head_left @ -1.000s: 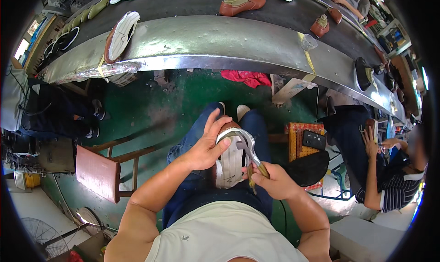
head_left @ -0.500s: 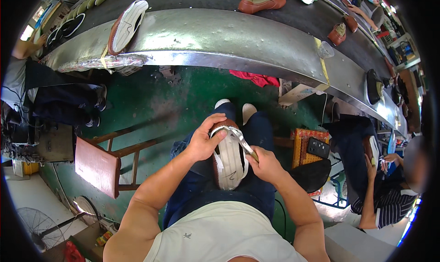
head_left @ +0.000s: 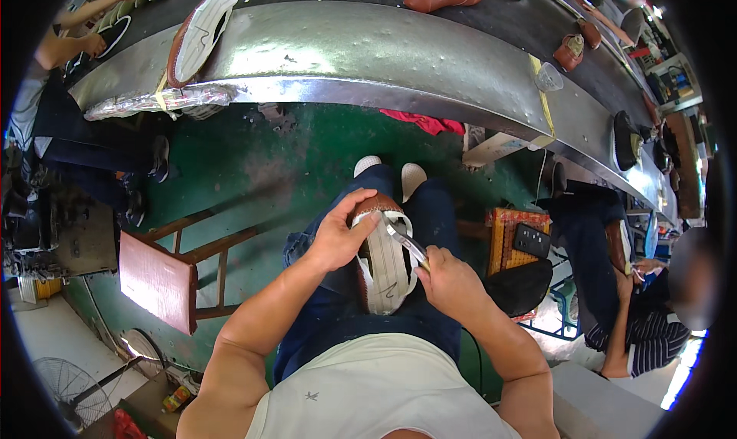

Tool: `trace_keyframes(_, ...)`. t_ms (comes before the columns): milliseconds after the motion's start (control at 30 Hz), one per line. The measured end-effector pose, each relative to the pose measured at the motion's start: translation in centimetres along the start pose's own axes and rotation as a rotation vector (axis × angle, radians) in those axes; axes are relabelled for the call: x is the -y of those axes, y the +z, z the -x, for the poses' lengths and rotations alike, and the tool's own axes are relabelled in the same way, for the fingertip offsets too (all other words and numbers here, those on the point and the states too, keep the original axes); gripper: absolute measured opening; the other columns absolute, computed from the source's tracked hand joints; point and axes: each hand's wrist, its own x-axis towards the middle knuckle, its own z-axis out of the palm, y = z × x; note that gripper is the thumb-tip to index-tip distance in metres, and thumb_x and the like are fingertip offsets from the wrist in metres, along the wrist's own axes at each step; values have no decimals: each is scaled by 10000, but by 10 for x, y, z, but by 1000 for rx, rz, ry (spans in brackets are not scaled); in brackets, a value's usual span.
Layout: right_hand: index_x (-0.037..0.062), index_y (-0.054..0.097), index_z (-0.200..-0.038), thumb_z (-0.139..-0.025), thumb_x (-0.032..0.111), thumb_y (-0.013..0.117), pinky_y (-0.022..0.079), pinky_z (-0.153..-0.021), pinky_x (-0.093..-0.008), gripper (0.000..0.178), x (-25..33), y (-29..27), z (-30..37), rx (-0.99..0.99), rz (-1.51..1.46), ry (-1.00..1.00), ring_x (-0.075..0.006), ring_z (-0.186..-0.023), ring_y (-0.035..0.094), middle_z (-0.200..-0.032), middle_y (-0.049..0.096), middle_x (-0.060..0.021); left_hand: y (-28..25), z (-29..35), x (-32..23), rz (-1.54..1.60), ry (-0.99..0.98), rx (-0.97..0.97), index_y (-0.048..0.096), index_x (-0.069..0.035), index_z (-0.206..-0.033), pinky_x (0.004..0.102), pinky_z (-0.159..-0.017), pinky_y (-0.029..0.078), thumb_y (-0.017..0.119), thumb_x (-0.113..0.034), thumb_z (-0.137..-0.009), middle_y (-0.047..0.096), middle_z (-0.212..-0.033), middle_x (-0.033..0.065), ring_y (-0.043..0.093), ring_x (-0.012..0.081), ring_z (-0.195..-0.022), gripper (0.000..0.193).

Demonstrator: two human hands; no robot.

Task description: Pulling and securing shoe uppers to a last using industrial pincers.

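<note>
Across my lap lies a brown shoe with a pale sole (head_left: 386, 274), sole up and toe away from me. The sole sits partly apart from the upper, with a gap along its right side. My left hand (head_left: 338, 235) wraps the toe end, its thumb pressing on the sole's tip. In my right hand (head_left: 451, 279) is a silver metal tool (head_left: 408, 244) that looks like pincers. Its handle is mostly hidden in my fist. The tool's head meets the sole edge near the toe, just right of my left thumb; its exact grip there cannot be made out.
A dark conveyor with a metal edge (head_left: 322, 43) crosses ahead, carrying several shoes, among them a brown shoe (head_left: 201, 39). To my left stands a stool (head_left: 157, 281). A phone (head_left: 532, 241) lies on a seat at right. Co-workers are at both sides.
The tool's head has shifted slightly down along the toe edge, and my right fist has turned a little. My left hand keeps its hold. At left, a co-worker's arms have reached over the conveyor.
</note>
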Motion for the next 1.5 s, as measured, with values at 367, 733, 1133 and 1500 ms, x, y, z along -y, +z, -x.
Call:
trace_keyframes(367,-35,588,-1052,-1026,245,552,528,-702,-399,284,20,-23,-30,64,-487,79,-296,-702,662,-805,665,-183,-3,-6,7,19,22,45,523,-54,-1436,309,-1080,427,702,-96,-941,599,-1346,97,553,169,-1246,528)
trace_keyframes(733,-34,594,-1107,-955,399,697,531,-772,-409,471,-30,60,-15,-146,-513,209,-291,-859,697,-889,692,-178,12,62,27,-296,-115,-120,347,43,-1533,365,-1102,428,584,-92,-908,613,-1357,252,590,351,-1288,682)
trace_keyframes(1133,-37,556,-1021,-842,91,680,542,-661,-362,253,-86,108,51,-58,-969,457,-184,-653,645,-803,654,-102,41,25,16,345,-537,438,153,-97,-1647,333,-1152,356,558,89,-725,475,-1521,129,468,233,-1385,1025)
trace_keyframes(1500,-100,555,-1272,-934,174,628,527,-858,-508,441,-59,21,120,62,-206,122,-441,-954,676,-965,689,-271,70,68,75,-317,-264,438,20,26,-1611,326,-1229,224,680,-97,-782,184,-1659,264,244,337,-1537,1067)
